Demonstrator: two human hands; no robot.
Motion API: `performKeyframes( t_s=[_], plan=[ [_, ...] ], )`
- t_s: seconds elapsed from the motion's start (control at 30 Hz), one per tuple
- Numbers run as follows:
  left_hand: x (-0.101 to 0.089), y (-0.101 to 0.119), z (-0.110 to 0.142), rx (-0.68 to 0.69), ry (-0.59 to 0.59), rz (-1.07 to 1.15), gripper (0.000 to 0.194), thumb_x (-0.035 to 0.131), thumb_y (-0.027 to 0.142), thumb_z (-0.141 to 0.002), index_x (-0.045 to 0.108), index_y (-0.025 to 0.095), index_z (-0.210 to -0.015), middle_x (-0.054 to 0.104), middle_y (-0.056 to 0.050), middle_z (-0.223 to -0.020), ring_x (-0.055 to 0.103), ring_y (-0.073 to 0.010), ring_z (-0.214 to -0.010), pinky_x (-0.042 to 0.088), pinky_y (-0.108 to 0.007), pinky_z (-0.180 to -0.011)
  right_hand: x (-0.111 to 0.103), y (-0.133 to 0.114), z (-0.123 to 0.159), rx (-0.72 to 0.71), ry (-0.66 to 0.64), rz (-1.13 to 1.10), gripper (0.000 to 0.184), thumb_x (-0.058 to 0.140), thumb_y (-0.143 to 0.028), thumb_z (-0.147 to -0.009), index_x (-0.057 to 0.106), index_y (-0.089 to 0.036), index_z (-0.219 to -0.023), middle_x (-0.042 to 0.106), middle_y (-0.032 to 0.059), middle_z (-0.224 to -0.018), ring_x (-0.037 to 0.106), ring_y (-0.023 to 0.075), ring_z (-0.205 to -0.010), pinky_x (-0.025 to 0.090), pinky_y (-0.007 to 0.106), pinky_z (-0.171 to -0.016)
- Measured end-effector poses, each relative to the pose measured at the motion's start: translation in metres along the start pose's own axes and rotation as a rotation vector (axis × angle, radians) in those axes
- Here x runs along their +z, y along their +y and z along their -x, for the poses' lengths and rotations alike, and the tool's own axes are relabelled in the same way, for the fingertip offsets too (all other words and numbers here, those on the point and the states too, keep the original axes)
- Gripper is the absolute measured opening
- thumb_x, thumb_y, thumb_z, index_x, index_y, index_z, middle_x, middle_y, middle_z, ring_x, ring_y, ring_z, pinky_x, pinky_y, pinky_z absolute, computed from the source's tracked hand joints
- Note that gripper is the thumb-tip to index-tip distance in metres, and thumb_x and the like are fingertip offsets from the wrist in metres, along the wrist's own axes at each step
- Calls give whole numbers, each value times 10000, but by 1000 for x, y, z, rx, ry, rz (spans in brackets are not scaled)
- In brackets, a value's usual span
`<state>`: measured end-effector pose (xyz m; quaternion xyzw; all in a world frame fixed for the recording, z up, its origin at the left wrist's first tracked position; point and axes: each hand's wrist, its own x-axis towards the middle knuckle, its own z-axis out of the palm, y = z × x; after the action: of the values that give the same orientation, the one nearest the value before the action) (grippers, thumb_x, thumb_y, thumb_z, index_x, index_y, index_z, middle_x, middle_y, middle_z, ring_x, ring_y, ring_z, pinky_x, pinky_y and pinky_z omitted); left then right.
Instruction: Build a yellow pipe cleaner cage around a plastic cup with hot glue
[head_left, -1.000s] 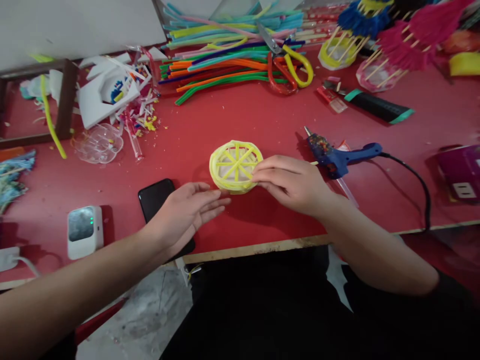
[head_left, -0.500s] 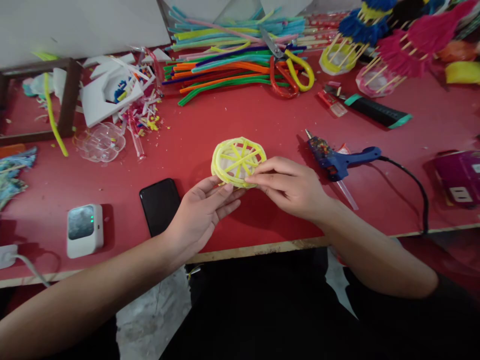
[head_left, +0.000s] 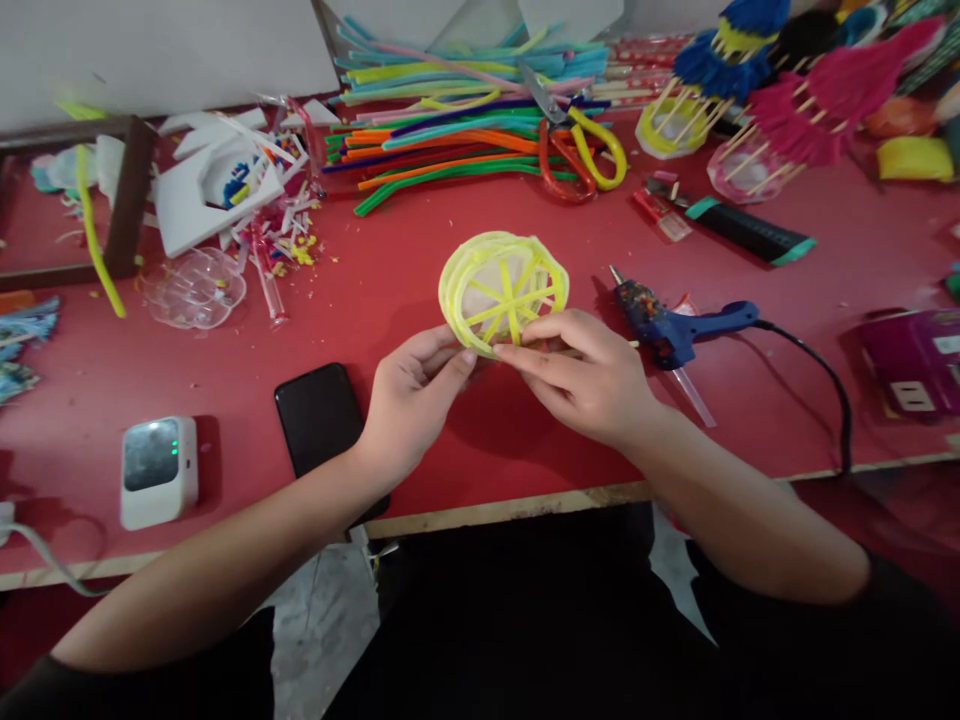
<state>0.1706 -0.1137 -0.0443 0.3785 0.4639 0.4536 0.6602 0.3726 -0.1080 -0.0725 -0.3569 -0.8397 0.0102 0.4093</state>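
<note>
A yellow round craft frame (head_left: 507,300), with strips crossing like wheel spokes and a pale base behind them, is held up over the red table (head_left: 390,270). My left hand (head_left: 420,395) is closed on its lower left rim, thumb in front. My right hand (head_left: 585,375) pinches the lower right rim, fingertips close to the left thumb. The frame is tilted, its spoked face towards me. Just right of the right hand lies a blue glue gun (head_left: 667,315). A black phone (head_left: 319,415) lies beside my left wrist, partly under it.
Pipe cleaners (head_left: 465,120) and scissors (head_left: 570,150) lie at the back. A utility knife (head_left: 750,230) and stick-built craft pieces (head_left: 810,105) are back right. Left are foam scraps (head_left: 217,190), a clear plastic tray (head_left: 195,288), a brown frame (head_left: 127,200) and a white device (head_left: 159,470). The glue gun's cord (head_left: 832,380) runs right.
Both hands have tilted the yellow frame up and shifted it slightly right, so more of its spoked face shows. The left fingers have curled in beneath it. The view has shifted slightly.
</note>
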Motion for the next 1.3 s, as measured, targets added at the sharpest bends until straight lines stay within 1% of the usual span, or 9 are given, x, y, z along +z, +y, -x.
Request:
performKeyframes(
  t_s=[0.23,0.43,0.6,0.77,0.83,0.93,1.03,1.17,1.3],
  plan=[
    [-2,-6,-9,22,38,-50,267,855,348,-828,794,180,-1025,833,-77,-1058,802,-238,-1027,668,-355,-956,8,-10,-2,102,37,58,157,638,-176,-1009,781,-238,-992,749,38,-922,683,149,-845,572,292,-757],
    [-5,-5,-9,-6,68,-85,211,836,325,-840,806,189,-998,835,-65,-1003,807,-207,-933,675,-312,-873,11,-16,0,261,35,-45,69,695,-241,-991,757,-214,-1009,762,42,-906,709,142,-824,576,288,-758],
    [-5,-7,-7,-4,68,-88,207,834,337,-836,812,186,-975,834,-70,-1010,802,-226,-960,679,-349,-901,10,-17,-1,249,28,-53,68,703,-216,-981,760,-235,-1012,751,21,-892,698,144,-818,580,295,-758],
    [-8,-3,-11,-16,32,-123,418,835,387,-842,769,239,-1228,829,-55,-1068,795,-199,-907,672,-300,-838,6,-11,-2,88,10,1,173,648,-124,-987,770,-223,-1058,730,42,-927,689,150,-862,584,288,-755],
    [-14,4,-15,-19,4,-205,385,797,440,-872,777,244,-1202,824,-51,-1070,786,-190,-870,660,-270,-768,3,-7,-1,57,-10,-19,242,616,-97,-987,769,-236,-1113,722,52,-970,696,161,-899,597,305,-767],
    [-27,21,-21,22,-32,-480,283,728,473,-912,813,210,-972,810,-58,-894,756,-199,-770,635,-275,-701,1,-4,0,71,-29,-97,322,594,-70,-973,766,-270,-1158,708,52,-1003,708,172,-934,615,330,-782],
    [-38,37,-26,182,90,-786,163,732,378,-901,780,224,-923,786,-44,-874,727,-192,-783,590,-263,-706,-2,-3,1,69,-58,-159,350,592,-52,-950,770,-272,-1157,698,58,-1013,715,182,-958,628,340,-793],
    [-40,43,-30,246,107,-796,242,708,366,-917,763,227,-1107,779,-54,-1028,722,-191,-861,579,-275,-779,-4,-4,1,41,-92,-223,345,583,-49,-944,766,-249,-1158,695,70,-1029,720,184,-970,634,325,-781],
    [-34,39,-31,297,46,-894,183,738,316,-883,802,221,-1026,792,-53,-950,720,-202,-858,560,-274,-765,-3,-4,0,-20,-105,-212,307,580,-57,-957,751,-222,-1151,708,72,-1022,708,169,-942,630,313,-768]
  ],
)
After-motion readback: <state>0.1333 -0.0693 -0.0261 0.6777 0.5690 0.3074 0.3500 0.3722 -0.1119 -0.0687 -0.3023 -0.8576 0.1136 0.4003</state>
